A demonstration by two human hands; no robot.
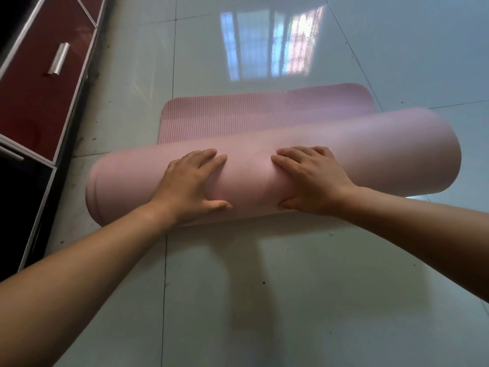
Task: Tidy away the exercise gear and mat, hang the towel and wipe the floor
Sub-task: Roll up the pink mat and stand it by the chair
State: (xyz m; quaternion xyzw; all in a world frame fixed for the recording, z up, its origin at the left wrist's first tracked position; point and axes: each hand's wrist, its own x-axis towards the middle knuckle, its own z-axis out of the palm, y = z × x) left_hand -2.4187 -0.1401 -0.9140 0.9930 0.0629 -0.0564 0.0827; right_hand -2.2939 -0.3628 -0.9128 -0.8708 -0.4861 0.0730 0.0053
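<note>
From the head camera, looking down at the floor: one pink mat (357, 160), rolled up for most of its length into a thick tube that lies crosswise on the floor (264, 287) in front of the person. A short ribbed flat end (264, 112) with rounded corners lies unrolled on the tiles just beyond the roll.

Two bare hands are on the roll, near its middle and a little apart. The left hand (190, 181) lies flat over the top, fingers nearly straight and close together, thumb spread toward the near side; it presses the mat and grips nothing. The right hand (312, 178) mirrors it, palm down, fingers laid out over the curve, thumb low on the near side. Both forearms reach in from the bottom corners.

The floor is glossy pale tile with dark grout lines and scattered dark specks. One bright window reflection (272, 43) shines on it beyond the mat.

Along the left edge stands one low cabinet (34, 107) with dark red fronts in pale metal frames; one silver bar handle (58, 58) shows plainly. Its nearer section is black.
</note>
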